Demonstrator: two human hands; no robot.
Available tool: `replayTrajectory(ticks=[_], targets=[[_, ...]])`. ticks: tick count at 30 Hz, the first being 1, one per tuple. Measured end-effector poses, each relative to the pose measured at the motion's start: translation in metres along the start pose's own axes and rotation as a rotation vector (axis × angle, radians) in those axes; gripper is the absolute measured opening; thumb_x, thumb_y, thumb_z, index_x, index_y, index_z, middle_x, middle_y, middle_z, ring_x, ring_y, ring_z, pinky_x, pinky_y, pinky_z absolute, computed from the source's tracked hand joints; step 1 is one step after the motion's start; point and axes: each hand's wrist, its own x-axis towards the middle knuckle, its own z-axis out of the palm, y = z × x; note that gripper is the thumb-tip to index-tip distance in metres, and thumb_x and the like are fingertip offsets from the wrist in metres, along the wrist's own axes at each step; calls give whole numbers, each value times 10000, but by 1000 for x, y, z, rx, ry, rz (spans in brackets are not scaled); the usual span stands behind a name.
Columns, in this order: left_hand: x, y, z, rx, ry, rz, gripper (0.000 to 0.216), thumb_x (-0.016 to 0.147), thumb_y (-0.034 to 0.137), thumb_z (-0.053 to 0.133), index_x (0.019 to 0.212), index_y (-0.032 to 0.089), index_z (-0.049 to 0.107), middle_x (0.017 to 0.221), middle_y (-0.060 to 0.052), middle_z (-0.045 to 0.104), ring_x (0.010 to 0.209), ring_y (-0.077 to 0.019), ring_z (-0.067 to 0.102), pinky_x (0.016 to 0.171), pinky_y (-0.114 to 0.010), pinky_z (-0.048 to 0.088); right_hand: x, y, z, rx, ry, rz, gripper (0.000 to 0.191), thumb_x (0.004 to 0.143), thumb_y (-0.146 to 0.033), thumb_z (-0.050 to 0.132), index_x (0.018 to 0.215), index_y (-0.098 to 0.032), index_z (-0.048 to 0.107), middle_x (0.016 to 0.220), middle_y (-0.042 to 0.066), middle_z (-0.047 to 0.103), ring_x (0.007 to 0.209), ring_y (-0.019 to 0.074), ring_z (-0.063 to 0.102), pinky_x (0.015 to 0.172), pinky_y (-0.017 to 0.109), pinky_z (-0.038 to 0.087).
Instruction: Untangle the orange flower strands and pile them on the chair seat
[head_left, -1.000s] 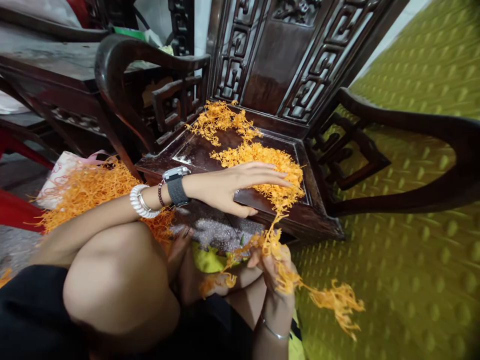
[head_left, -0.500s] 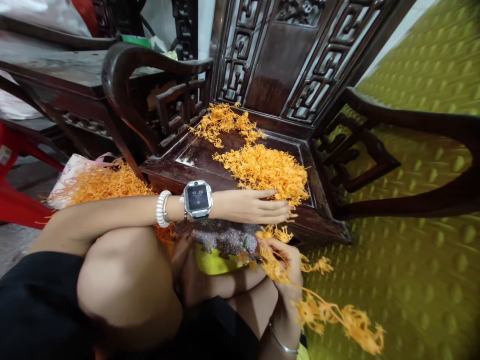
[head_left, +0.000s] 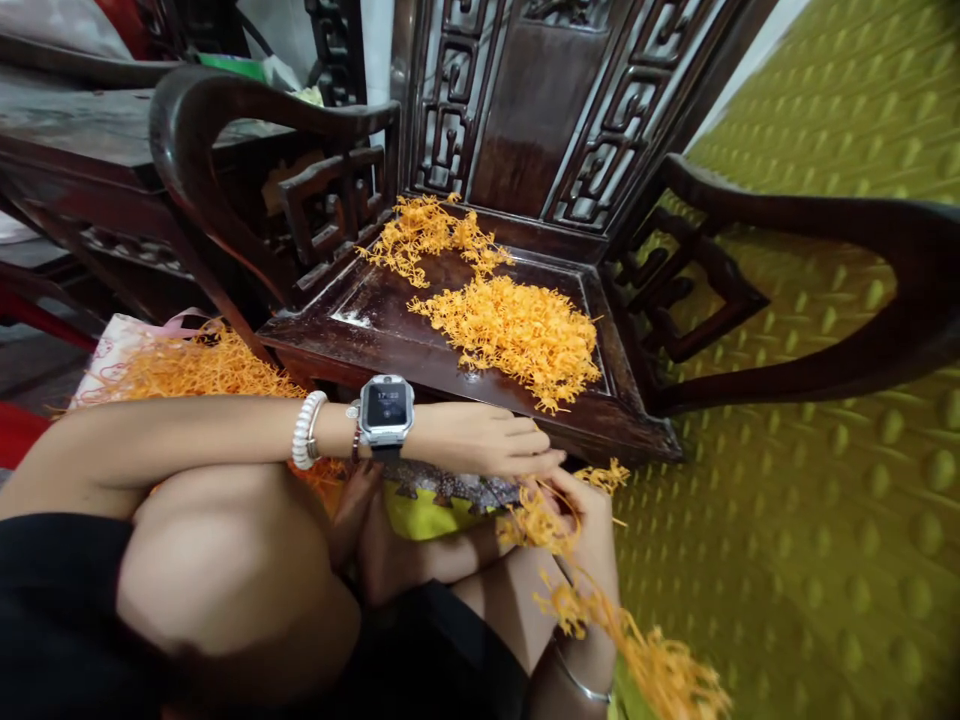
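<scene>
Low centre of the frame: the right hand (head_left: 589, 520) grips a strand of orange blossoms (head_left: 600, 620), fingers curled round its upper end. The left hand (head_left: 480, 440) reaches across, fingertips (head_left: 551, 460) pressed together, pinching at the strand's top. A light, close pinch looks best here, since the blossoms seem fragile. The strand's long axis runs diagonally, trailing toward the lower right. More loose orange blossoms (head_left: 517, 335) lie heaped on the carved wooden chair seat (head_left: 375, 320) above.

Both hands (head_left: 540, 480) pinch orange strands (head_left: 600, 610) (chair seat (head_left: 390, 330) holds more).
</scene>
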Motion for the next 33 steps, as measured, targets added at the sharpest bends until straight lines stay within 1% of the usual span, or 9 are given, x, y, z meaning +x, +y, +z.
replayTrajectory(ticks=[3,6,10,13,17,24,28,30,33], targets=[[-8,-1,-2,-31,-26,-43,134,913,129,500,941,114,629,860,-67,620,790,-167,562,635,-267,438,0,-11,-5,-87,-56,-87,242,840,-363,602,733,-168,696,563,-7,595,472,95,479,465,207,375],[-14,-2,-10,-6,-8,-7,141,907,132,521,791,145,600,781,-43,581,752,-162,529,657,-274,418,-4,-13,-9,-54,-53,-172,201,871,-312,580,823,-184,727,745,37,724,589,145,639,574,231,497],[-20,0,-25,26,-24,105,175,921,202,540,767,170,617,784,-28,566,725,-157,491,643,-289,393,-16,-10,-11,-9,-134,-241,171,876,-265,580,910,-221,742,822,40,749,663,183,700,644,281,556],[-23,1,-33,-14,-82,145,109,879,213,607,778,193,642,792,-24,582,727,-163,483,650,-298,389,-23,-10,-11,-14,-141,-326,177,877,-233,578,942,-239,742,816,29,750,658,179,705,620,278,558],[-27,1,-36,-80,-148,152,133,898,253,586,791,209,651,828,-25,612,766,-171,494,696,-309,400,-29,-9,-9,-32,-141,-432,187,885,-199,563,980,-203,724,801,48,745,640,180,700,556,271,543],[-26,8,-37,-202,-201,141,140,901,246,569,787,221,648,841,-23,638,788,-178,513,717,-309,413,-42,-9,-3,-20,-191,-414,199,883,-166,563,1033,-174,693,799,54,738,640,169,690,589,272,558],[-33,2,-40,-250,-135,181,183,919,212,516,769,214,622,790,-20,615,759,-175,509,708,-308,405,-54,-2,-11,-22,-202,-398,213,857,-129,582,1023,-183,704,805,43,744,647,164,698,613,254,564],[-44,-10,-47,-283,-52,57,241,933,183,459,721,208,571,722,-25,579,701,-178,482,673,-319,384,-62,11,-26,-67,-100,-341,184,845,-138,591,953,-192,730,810,39,750,641,167,708,608,232,568],[-64,-27,-57,-412,109,-411,312,976,194,312,701,199,459,690,-26,501,663,-170,435,663,-326,371,-73,37,-51,-200,96,-176,160,836,-177,595,861,-183,753,772,42,749,565,164,698,518,186,544]])
